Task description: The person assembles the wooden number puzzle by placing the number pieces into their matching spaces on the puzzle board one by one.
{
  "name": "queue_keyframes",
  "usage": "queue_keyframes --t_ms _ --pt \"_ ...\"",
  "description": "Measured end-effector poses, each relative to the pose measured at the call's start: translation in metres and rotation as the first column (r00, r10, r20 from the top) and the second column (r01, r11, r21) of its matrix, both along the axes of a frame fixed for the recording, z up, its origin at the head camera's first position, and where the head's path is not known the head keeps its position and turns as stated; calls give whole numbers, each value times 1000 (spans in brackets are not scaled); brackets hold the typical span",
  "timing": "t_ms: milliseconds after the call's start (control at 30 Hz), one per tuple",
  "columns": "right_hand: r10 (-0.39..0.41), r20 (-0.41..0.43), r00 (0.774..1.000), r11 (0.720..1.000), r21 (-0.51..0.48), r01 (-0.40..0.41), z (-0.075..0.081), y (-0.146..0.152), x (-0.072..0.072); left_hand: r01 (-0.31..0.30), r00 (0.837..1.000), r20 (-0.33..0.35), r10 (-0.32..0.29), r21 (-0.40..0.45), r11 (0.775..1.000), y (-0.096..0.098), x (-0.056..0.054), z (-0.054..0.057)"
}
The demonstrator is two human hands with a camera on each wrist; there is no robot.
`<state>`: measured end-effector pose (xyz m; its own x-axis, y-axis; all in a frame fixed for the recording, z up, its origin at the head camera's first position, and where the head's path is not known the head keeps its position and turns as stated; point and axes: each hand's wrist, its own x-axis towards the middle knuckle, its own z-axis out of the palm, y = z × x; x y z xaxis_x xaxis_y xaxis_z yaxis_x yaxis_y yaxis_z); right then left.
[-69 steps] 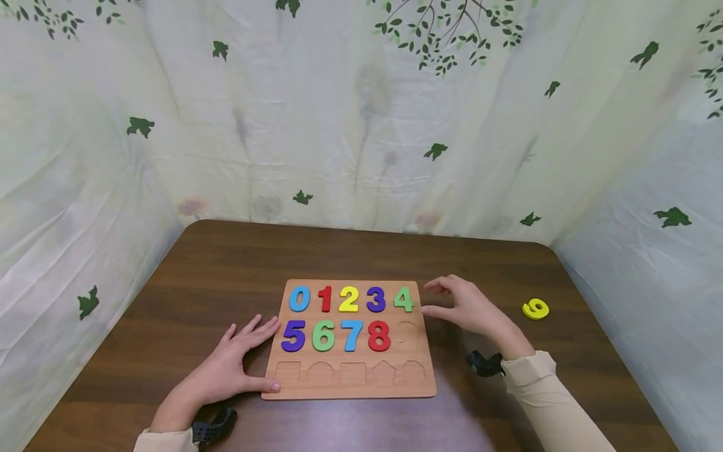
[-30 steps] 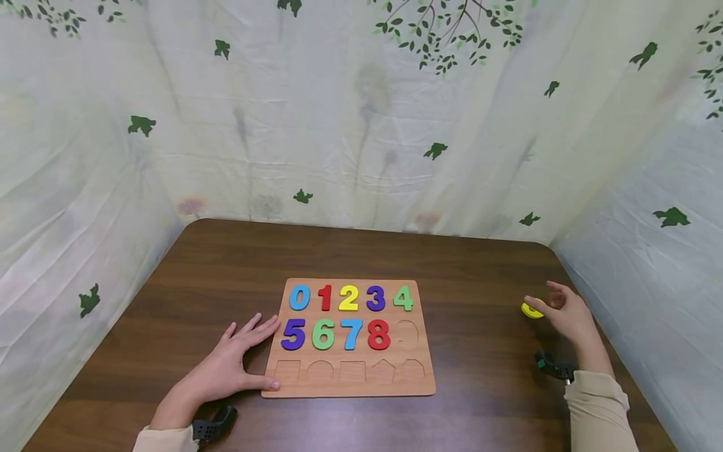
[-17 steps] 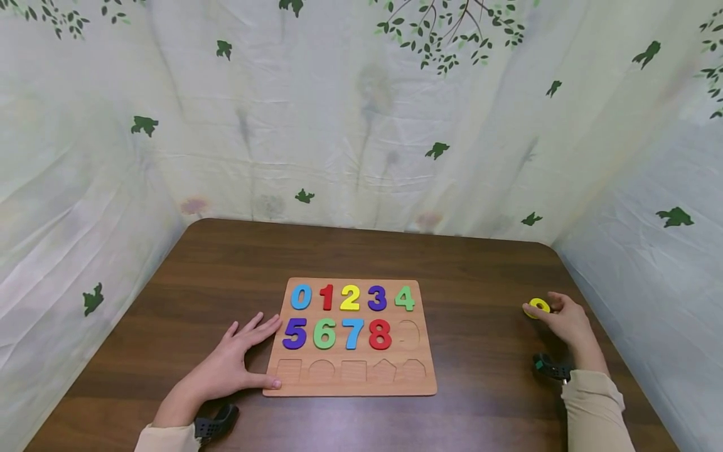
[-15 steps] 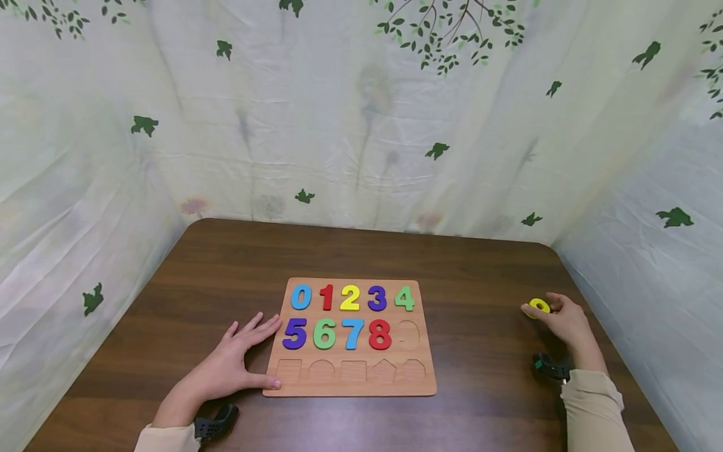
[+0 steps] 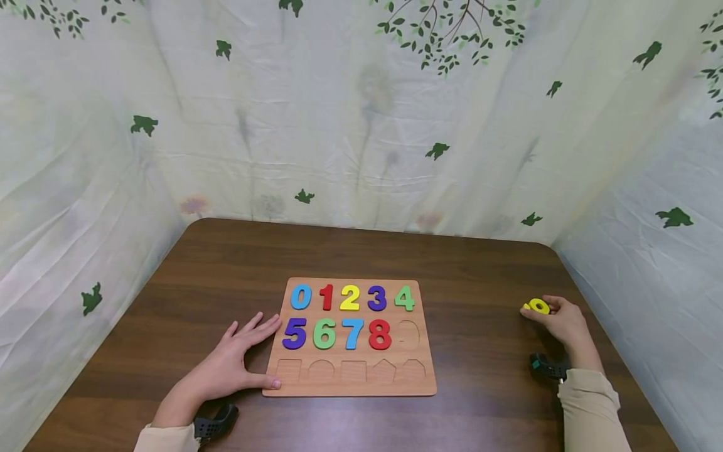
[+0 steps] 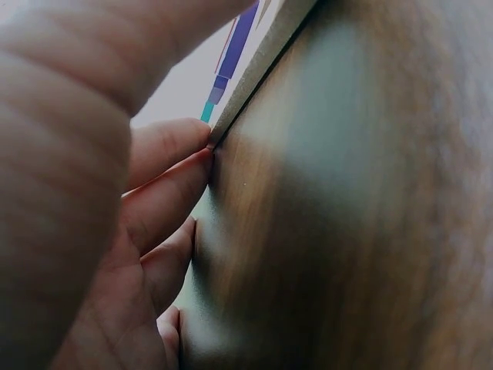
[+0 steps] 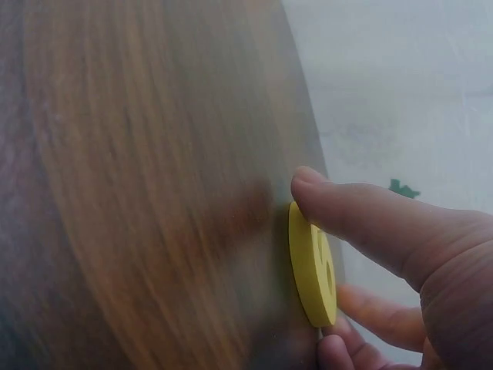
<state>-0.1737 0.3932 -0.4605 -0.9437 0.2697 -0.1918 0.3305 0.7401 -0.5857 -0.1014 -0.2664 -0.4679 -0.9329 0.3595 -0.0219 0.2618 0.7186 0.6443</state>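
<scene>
A wooden number puzzle board [image 5: 422, 390] lies at the middle of the table. Digits 0 to 8 sit in it, among them a red 8 [image 5: 380, 334] and a green 4 [image 5: 404, 298]; the outlined recess right of the 8 is bare. My left hand [image 5: 220, 370] rests at the board's left side, fingers spread along the edge and thumb on the lower left corner. Far right, my right hand [image 5: 567, 323] pinches a yellow number 9 [image 5: 540, 306] between thumb and fingers. In the right wrist view the yellow number 9 [image 7: 308, 270] stands on edge between them.
The brown wooden table [image 5: 480, 270] has rounded far corners. A pale curtain [image 5: 333, 125] printed with leaves surrounds its back and sides. Several outlined shapes line the board's bottom row. A black wrist strap [image 5: 549, 367] sits on the right wrist.
My right hand has moved from beside the board to the far right and taken hold of the yellow number 9, shifting slightly left lately. The left hand stays put.
</scene>
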Motion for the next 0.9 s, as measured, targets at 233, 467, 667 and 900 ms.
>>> queue_keyframes --t_ms 233,467,667,900 --pt "-9 -1 1000 1000 6 9 1 0 2 0 1000 3 0 -3 1000 0 -1 -1" --pt "-10 -11 1000 1000 7 10 -1 0 3 -5 1000 9 5 -13 1000 0 -2 -2" --pt "-3 -5 1000 1000 -2 3 -1 1 3 -4 1000 10 4 -12 1000 0 -1 -2" --pt "14 -17 1000 1000 14 -13 -1 1 4 -7 1000 11 8 -18 1000 -1 -1 -3"
